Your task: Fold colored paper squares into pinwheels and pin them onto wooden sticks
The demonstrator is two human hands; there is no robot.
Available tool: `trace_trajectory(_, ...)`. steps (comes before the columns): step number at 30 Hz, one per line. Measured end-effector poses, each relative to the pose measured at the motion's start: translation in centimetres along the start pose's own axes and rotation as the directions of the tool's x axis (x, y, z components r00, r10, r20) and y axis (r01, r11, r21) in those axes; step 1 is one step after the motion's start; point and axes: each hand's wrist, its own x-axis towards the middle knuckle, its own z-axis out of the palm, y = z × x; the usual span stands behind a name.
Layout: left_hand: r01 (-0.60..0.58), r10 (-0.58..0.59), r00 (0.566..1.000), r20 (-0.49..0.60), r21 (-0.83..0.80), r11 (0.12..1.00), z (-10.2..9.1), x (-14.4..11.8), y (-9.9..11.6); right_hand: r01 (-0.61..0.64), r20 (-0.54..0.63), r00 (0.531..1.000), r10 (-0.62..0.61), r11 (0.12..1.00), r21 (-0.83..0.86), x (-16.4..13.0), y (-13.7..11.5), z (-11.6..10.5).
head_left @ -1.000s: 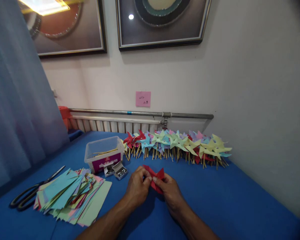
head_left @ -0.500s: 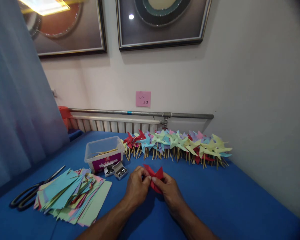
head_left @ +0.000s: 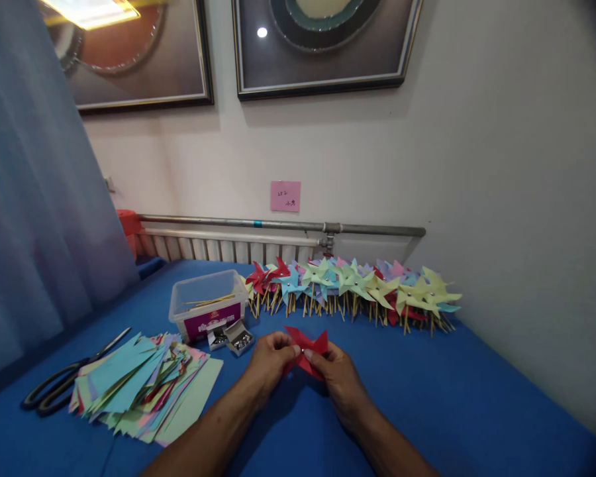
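Observation:
A red paper pinwheel (head_left: pixel 308 343) is held between my two hands above the blue tabletop, with a small shiny pin at its centre. My left hand (head_left: pixel 272 358) pinches its left side, thumb on top. On the right side, my right hand (head_left: pixel 336 371) grips it with the thumb near the pin. The fingertips beneath the paper are hidden, and I see no stick on this pinwheel. Closest to my left hand stand two small open boxes of metal pins (head_left: pixel 239 339).
A clear plastic tub (head_left: pixel 186 324) holds a few thin sticks. Left of my arms lie a pile of coloured paper (head_left: pixel 129 384) and black-handled scissors (head_left: pixel 62 384). Along the back runs a row of finished pinwheels (head_left: pixel 347 281) on sticks. A blue curtain (head_left: pixel 44 199) hangs at left.
My left hand has shifted slightly left and its thumb has moved off the centre. The pinwheel looks more spread, and the pin at its middle now shows.

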Motion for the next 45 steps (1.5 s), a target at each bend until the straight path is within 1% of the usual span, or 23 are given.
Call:
trace_trajectory(3,0.042,-0.042,0.999,0.018,-0.004,0.999,-0.1,0.2,-0.5,0.007,0.023,1.000,-0.006,0.999,-0.032,0.1,0.2,0.1)
trace_trajectory(7,0.047,-0.048,0.997,0.055,0.027,0.999,-0.1,0.4,-1.0,0.016,0.034,0.999,-0.014,0.997,-0.070,0.2,0.3,0.1)
trace_trajectory(9,0.047,-0.049,0.998,0.050,0.031,0.998,0.0,0.5,-1.2,0.013,0.033,0.999,-0.010,0.997,-0.079,0.1,0.1,0.2)
trace_trajectory(12,0.042,-0.043,0.999,0.016,0.045,0.998,0.0,0.6,-1.5,0.016,0.029,0.999,-0.013,0.996,-0.089,-0.1,-0.2,0.4)
trace_trajectory(15,0.039,-0.039,0.999,0.027,0.030,0.999,-0.1,0.7,-1.7,0.033,0.044,0.999,-0.030,0.996,-0.079,-0.5,-0.7,0.6)
trace_trajectory(18,0.037,-0.038,0.998,0.046,0.024,0.999,-0.1,0.8,-1.7,0.030,0.049,0.998,-0.026,0.997,-0.074,-0.5,-0.8,0.6)
trace_trajectory(21,0.045,-0.046,0.999,0.023,0.064,0.997,-0.1,0.6,-1.5,0.003,0.063,0.998,0.001,0.998,-0.062,-0.2,-0.4,0.5)
trace_trajectory(24,0.048,-0.051,0.998,0.036,0.071,0.996,0.0,0.3,-1.1,-0.020,0.066,0.998,0.021,0.999,-0.025,0.1,-0.1,0.4)
trace_trajectory(27,0.042,-0.043,0.998,0.047,0.039,0.998,0.1,0.0,-0.7,-0.025,0.056,0.998,0.025,1.000,-0.008,-0.3,-0.5,0.4)
trace_trajectory(32,0.059,-0.059,0.998,0.029,-0.008,0.998,0.1,-0.1,-0.3,-0.011,0.048,0.999,0.010,1.000,0.003,-1.0,-1.4,0.6)
trace_trajectory(35,0.058,-0.054,0.995,0.080,-0.050,0.997,0.0,-0.1,-0.4,-0.002,0.046,0.999,0.001,1.000,0.009,-0.9,-1.3,0.6)
trace_trajectory(38,0.068,-0.048,0.989,0.141,-0.140,0.988,-0.1,-0.1,-0.5,-0.003,0.064,0.998,0.002,1.000,0.019,-0.7,-1.0,0.5)
trace_trajectory(41,0.069,-0.047,0.993,0.109,-0.210,0.975,-0.2,0.1,-0.4,-0.008,0.080,0.997,0.006,0.999,0.031,-0.7,-1.0,0.4)
trace_trajectory(45,0.068,-0.056,0.997,0.060,-0.233,0.970,-0.7,0.5,-0.2,-0.031,0.069,0.997,0.026,0.997,0.070,-0.9,-1.2,0.4)
